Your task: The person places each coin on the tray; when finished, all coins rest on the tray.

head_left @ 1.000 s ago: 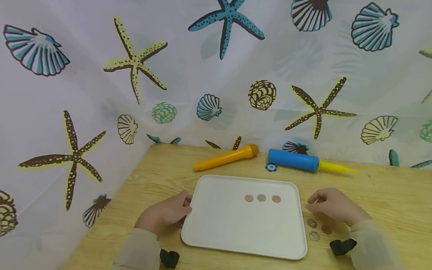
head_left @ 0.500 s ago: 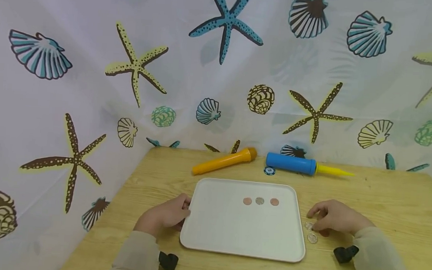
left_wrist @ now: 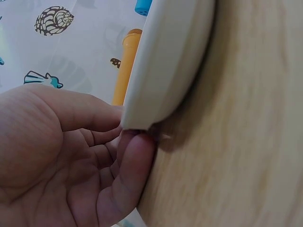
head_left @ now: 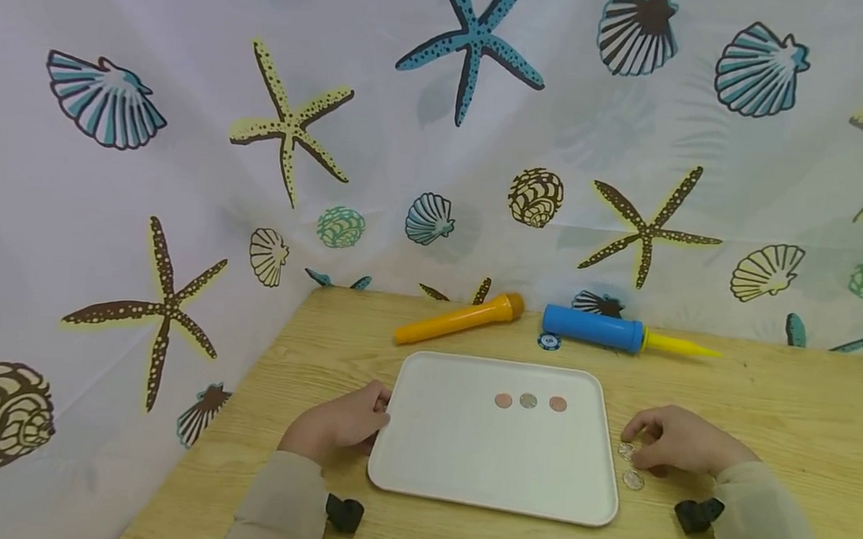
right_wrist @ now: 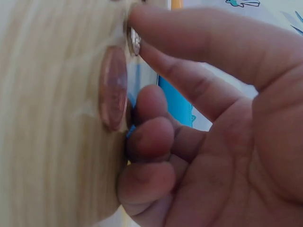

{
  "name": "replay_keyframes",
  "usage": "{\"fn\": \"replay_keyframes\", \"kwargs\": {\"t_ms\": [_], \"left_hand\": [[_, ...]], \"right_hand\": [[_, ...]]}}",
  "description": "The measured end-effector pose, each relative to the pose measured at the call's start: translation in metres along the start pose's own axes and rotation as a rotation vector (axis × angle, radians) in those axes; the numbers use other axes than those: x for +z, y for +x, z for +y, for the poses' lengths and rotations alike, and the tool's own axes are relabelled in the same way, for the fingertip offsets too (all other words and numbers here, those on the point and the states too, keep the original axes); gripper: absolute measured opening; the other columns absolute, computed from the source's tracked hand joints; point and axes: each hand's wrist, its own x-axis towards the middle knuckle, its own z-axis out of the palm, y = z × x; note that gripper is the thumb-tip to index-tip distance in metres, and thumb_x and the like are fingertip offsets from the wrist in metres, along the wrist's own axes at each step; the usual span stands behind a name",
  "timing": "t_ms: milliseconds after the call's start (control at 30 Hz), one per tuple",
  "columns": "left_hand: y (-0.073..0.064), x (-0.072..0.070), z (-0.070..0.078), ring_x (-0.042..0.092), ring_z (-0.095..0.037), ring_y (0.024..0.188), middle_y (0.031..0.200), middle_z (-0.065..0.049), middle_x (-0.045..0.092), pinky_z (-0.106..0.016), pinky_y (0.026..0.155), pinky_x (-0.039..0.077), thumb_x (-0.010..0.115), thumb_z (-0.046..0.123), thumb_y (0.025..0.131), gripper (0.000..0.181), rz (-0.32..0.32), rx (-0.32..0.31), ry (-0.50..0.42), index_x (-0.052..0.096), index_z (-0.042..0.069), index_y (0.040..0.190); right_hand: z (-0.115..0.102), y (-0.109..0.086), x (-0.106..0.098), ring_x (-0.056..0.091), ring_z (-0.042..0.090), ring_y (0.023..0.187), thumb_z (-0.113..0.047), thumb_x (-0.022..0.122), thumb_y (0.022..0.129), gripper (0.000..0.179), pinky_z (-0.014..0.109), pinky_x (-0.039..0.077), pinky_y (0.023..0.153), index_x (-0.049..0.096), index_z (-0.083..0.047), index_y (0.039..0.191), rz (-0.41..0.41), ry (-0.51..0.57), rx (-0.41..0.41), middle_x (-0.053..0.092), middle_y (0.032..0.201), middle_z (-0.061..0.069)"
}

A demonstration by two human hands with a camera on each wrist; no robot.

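A white tray [head_left: 493,466] lies on the table, bearing a copper coin [head_left: 503,401], a silver coin [head_left: 528,401] and another copper coin [head_left: 557,404] in a row. My left hand [head_left: 346,418] grips the tray's left edge, thumb above and curled fingers at its underside [left_wrist: 125,175]. Right of the tray, my right hand [head_left: 678,441] pinches a silver coin [head_left: 627,451] at the tabletop between thumb and index finger. A second silver coin [head_left: 633,480] lies just in front. In the right wrist view a copper coin [right_wrist: 113,90] lies on the table under my palm.
Behind the tray lie an orange toy microphone [head_left: 458,319], a blue hand pump [head_left: 593,327] with a yellow nozzle, and a blue poker chip [head_left: 549,341]. A shell-and-starfish patterned curtain [head_left: 379,166] hangs at the table's back and left side.
My right hand has moved toward me, from beside the tray's upper right onto the loose coins, and its thumb and index finger have closed about a silver one. The left hand keeps its hold.
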Motion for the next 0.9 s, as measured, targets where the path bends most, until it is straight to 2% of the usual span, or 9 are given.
{"fn": "replay_keyframes", "kwargs": {"t_ms": [300,467,633,900], "left_hand": [[0.0004,0.0008,-0.0003,0.062,-0.022,0.090,0.111,-0.012,0.053,-0.035,0.073,0.057,0.045,0.008,0.106,0.030,0.003,-0.004,0.015,0.042,0.003,0.135],[-0.0007,0.0004,0.0010,0.062,-0.022,0.090,0.111,-0.013,0.053,-0.035,0.073,0.057,0.045,0.007,0.106,0.029,0.006,-0.006,0.004,0.042,0.003,0.134],[-0.0018,-0.0001,0.0013,0.061,-0.023,0.089,0.110,-0.013,0.052,-0.035,0.072,0.057,0.045,0.007,0.105,0.029,0.004,-0.009,-0.001,0.042,0.002,0.134],[-0.0007,0.0004,-0.0002,0.062,-0.023,0.089,0.110,-0.013,0.053,-0.036,0.072,0.057,0.044,0.007,0.106,0.029,0.002,0.011,-0.005,0.042,0.002,0.135]], "right_hand": [[-0.0030,-0.0007,0.0037,0.053,0.019,0.058,-0.010,0.078,0.083,0.026,0.032,0.044,0.060,0.069,-0.005,0.108,0.011,-0.008,0.018,0.056,0.065,0.003],[-0.0058,0.0025,0.0067,0.053,0.018,0.059,-0.006,0.077,0.080,0.025,0.032,0.045,0.061,0.066,-0.003,0.103,0.025,-0.002,0.062,0.056,0.072,0.005],[-0.0068,0.0024,0.0071,0.053,0.018,0.061,-0.003,0.075,0.079,0.024,0.032,0.046,0.058,0.062,-0.002,0.098,0.036,0.010,0.067,0.057,0.078,0.006],[0.0007,0.0021,0.0029,0.055,0.020,0.059,-0.013,0.075,0.088,0.017,0.031,0.044,0.055,0.061,-0.004,0.090,0.048,0.006,0.024,0.060,0.070,0.005]]}}
